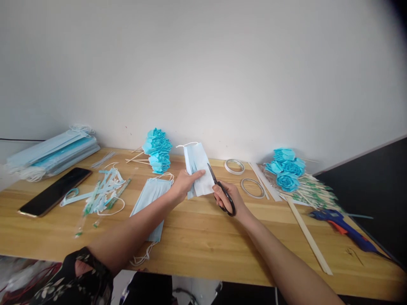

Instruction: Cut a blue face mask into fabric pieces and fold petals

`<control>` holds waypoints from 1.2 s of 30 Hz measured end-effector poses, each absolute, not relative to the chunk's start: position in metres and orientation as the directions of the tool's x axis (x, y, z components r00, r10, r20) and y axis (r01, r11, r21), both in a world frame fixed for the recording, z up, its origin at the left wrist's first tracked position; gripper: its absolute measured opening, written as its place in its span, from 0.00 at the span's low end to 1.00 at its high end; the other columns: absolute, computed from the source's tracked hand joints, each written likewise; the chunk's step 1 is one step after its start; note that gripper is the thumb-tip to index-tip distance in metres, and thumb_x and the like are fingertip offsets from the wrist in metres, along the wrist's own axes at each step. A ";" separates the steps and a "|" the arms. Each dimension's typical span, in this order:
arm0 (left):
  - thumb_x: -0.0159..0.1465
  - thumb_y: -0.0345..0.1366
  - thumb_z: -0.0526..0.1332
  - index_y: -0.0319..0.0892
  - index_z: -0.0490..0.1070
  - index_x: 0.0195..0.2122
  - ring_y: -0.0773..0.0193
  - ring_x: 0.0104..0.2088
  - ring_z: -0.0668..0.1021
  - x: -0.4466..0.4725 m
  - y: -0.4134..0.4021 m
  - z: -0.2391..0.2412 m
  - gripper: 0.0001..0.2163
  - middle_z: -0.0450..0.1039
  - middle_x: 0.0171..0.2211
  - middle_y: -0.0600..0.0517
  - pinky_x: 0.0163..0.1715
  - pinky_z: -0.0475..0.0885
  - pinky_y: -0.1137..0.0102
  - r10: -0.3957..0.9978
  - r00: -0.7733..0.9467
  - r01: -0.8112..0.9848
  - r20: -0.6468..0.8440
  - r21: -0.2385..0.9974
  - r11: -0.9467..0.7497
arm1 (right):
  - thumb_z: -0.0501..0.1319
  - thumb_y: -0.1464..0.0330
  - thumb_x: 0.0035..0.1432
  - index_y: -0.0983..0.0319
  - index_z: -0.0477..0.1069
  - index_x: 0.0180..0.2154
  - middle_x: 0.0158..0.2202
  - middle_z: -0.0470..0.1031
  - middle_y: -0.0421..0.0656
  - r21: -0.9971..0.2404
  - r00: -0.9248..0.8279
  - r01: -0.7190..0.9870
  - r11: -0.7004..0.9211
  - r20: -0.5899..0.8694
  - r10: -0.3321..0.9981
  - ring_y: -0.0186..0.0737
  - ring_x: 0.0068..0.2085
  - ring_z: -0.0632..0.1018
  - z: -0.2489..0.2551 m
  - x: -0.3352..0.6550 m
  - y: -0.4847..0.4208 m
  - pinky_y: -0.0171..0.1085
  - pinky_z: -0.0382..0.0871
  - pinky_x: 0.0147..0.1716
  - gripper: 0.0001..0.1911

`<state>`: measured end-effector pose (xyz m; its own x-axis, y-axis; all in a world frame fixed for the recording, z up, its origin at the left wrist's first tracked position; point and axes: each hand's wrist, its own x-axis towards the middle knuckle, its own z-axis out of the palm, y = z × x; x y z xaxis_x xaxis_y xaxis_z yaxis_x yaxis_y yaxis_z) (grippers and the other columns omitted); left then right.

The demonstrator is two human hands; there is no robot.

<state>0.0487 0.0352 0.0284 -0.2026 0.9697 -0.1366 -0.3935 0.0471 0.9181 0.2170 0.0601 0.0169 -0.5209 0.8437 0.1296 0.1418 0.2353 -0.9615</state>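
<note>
My left hand (pixel 186 182) pinches a light blue face mask (pixel 197 167) and holds it upright above the wooden table (pixel 203 241). My right hand (pixel 227 197) grips black-handled scissors (pixel 221 188), whose blades point up against the mask's right edge. Another blue mask (pixel 149 199) lies flat on the table under my left forearm.
A stack of masks (pixel 52 154) and a phone (pixel 55 190) lie at the left, with cut strips and ear loops (pixel 100 195) beside them. Blue mask flowers (pixel 158 150) (pixel 286 169) sit by the wall. Tape rolls (pixel 234 166), sticks (pixel 308 237) and a blue glue gun (pixel 345 228) are on the right.
</note>
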 end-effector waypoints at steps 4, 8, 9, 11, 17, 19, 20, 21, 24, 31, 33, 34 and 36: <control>0.49 0.47 0.71 0.35 0.76 0.39 0.57 0.32 0.79 0.044 0.036 0.029 0.22 0.79 0.33 0.44 0.34 0.74 0.66 0.967 -0.220 -0.409 -0.128 0.912 0.028 | 0.57 0.48 0.56 0.59 0.57 0.21 0.16 0.59 0.34 -0.958 -0.527 0.134 0.253 0.147 0.837 0.28 0.15 0.63 0.017 0.217 0.061 0.31 0.57 0.15 0.25; 0.50 0.46 0.70 0.36 0.75 0.42 0.57 0.35 0.80 0.037 0.041 0.028 0.22 0.79 0.37 0.44 0.37 0.74 0.66 0.973 -0.227 -0.439 -0.034 0.896 -0.071 | 0.58 0.47 0.55 0.59 0.57 0.21 0.16 0.59 0.34 -0.961 -0.529 0.138 0.239 0.132 0.838 0.29 0.15 0.64 0.016 0.217 0.061 0.31 0.56 0.15 0.25; 0.49 0.45 0.71 0.35 0.76 0.41 0.57 0.35 0.79 0.036 0.042 0.027 0.22 0.79 0.36 0.44 0.37 0.74 0.66 0.973 -0.232 -0.430 -0.012 0.898 -0.091 | 0.58 0.47 0.55 0.59 0.57 0.21 0.16 0.59 0.34 -0.962 -0.534 0.143 0.233 0.123 0.837 0.29 0.15 0.64 0.016 0.217 0.061 0.31 0.56 0.15 0.25; 0.47 0.43 0.72 0.35 0.76 0.38 0.58 0.34 0.79 0.034 0.044 0.026 0.21 0.79 0.35 0.45 0.37 0.73 0.67 0.969 -0.248 -0.396 0.004 0.912 -0.106 | 0.58 0.47 0.55 0.60 0.59 0.23 0.16 0.60 0.34 -0.962 -0.554 0.155 0.225 0.104 0.826 0.29 0.15 0.63 0.015 0.218 0.062 0.31 0.55 0.15 0.24; 0.46 0.42 0.73 0.35 0.76 0.34 0.60 0.32 0.78 0.035 0.041 0.030 0.18 0.79 0.32 0.46 0.35 0.73 0.67 0.965 -0.263 -0.353 -0.004 0.931 -0.092 | 0.52 0.41 0.55 0.60 0.62 0.28 0.22 0.63 0.38 -0.947 -0.686 0.119 0.300 0.140 0.714 0.31 0.21 0.64 0.023 0.218 0.059 0.32 0.58 0.20 0.28; 0.45 0.42 0.73 0.34 0.76 0.33 0.60 0.31 0.78 0.036 0.039 0.033 0.19 0.79 0.32 0.46 0.34 0.73 0.67 0.968 -0.252 -0.346 -0.003 0.934 -0.087 | 0.51 0.40 0.55 0.60 0.62 0.28 0.22 0.63 0.38 -0.937 -0.692 0.126 0.326 0.152 0.706 0.32 0.22 0.64 0.027 0.218 0.058 0.32 0.58 0.20 0.28; 0.45 0.42 0.73 0.34 0.76 0.33 0.60 0.30 0.78 0.037 0.038 0.035 0.18 0.78 0.31 0.46 0.33 0.73 0.67 0.970 -0.244 -0.343 -0.006 0.936 -0.081 | 0.51 0.40 0.56 0.60 0.62 0.28 0.22 0.63 0.38 -0.932 -0.688 0.134 0.337 0.157 0.709 0.32 0.22 0.64 0.029 0.218 0.058 0.32 0.57 0.21 0.29; 0.45 0.42 0.73 0.34 0.76 0.32 0.60 0.30 0.78 0.038 0.037 0.036 0.18 0.78 0.31 0.45 0.33 0.73 0.67 0.972 -0.236 -0.342 -0.012 0.937 -0.071 | 0.50 0.41 0.56 0.60 0.62 0.28 0.21 0.63 0.38 -0.927 -0.684 0.141 0.348 0.163 0.711 0.32 0.22 0.64 0.031 0.217 0.058 0.32 0.57 0.21 0.29; 0.44 0.42 0.73 0.34 0.76 0.31 0.59 0.29 0.78 0.039 0.036 0.038 0.18 0.78 0.30 0.45 0.32 0.73 0.67 0.973 -0.228 -0.342 -0.035 0.939 -0.046 | 0.48 0.41 0.57 0.60 0.61 0.27 0.20 0.64 0.39 -0.915 -0.684 0.148 0.376 0.180 0.707 0.33 0.22 0.65 0.035 0.216 0.057 0.33 0.57 0.21 0.29; 0.43 0.41 0.73 0.33 0.75 0.31 0.60 0.29 0.77 0.036 0.038 0.041 0.19 0.78 0.29 0.46 0.31 0.72 0.68 0.949 -0.316 -0.330 0.004 0.937 -0.115 | 0.50 0.40 0.55 0.60 0.61 0.28 0.21 0.64 0.38 -0.917 -0.686 0.165 0.363 0.158 0.710 0.32 0.22 0.66 0.044 0.208 0.057 0.33 0.60 0.21 0.30; 0.44 0.41 0.73 0.33 0.75 0.30 0.60 0.29 0.77 0.034 0.040 0.040 0.18 0.77 0.28 0.46 0.29 0.71 0.69 0.942 -0.336 -0.304 0.014 0.945 -0.122 | 0.50 0.40 0.55 0.61 0.62 0.28 0.22 0.66 0.39 -0.914 -0.684 0.177 0.365 0.153 0.714 0.33 0.23 0.68 0.047 0.205 0.058 0.33 0.61 0.22 0.30; 0.44 0.41 0.73 0.33 0.75 0.30 0.60 0.28 0.77 0.033 0.041 0.040 0.17 0.77 0.28 0.46 0.29 0.71 0.70 0.940 -0.340 -0.284 0.021 0.951 -0.124 | 0.50 0.40 0.55 0.61 0.63 0.29 0.23 0.66 0.40 -0.912 -0.678 0.183 0.366 0.152 0.719 0.34 0.23 0.69 0.048 0.203 0.058 0.33 0.62 0.22 0.30; 0.45 0.41 0.72 0.33 0.75 0.29 0.61 0.28 0.76 0.031 0.042 0.038 0.16 0.77 0.28 0.46 0.28 0.71 0.70 0.937 -0.346 -0.243 0.042 0.961 -0.132 | 0.50 0.40 0.56 0.61 0.63 0.28 0.23 0.68 0.41 -0.910 -0.664 0.196 0.365 0.151 0.733 0.34 0.23 0.70 0.051 0.200 0.058 0.33 0.62 0.22 0.30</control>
<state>0.0309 0.0421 0.0378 -0.3464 0.9371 0.0417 -0.2426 -0.1325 0.9610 0.2002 0.0584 0.0505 -0.6637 0.7325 0.1514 0.1958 0.3654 -0.9100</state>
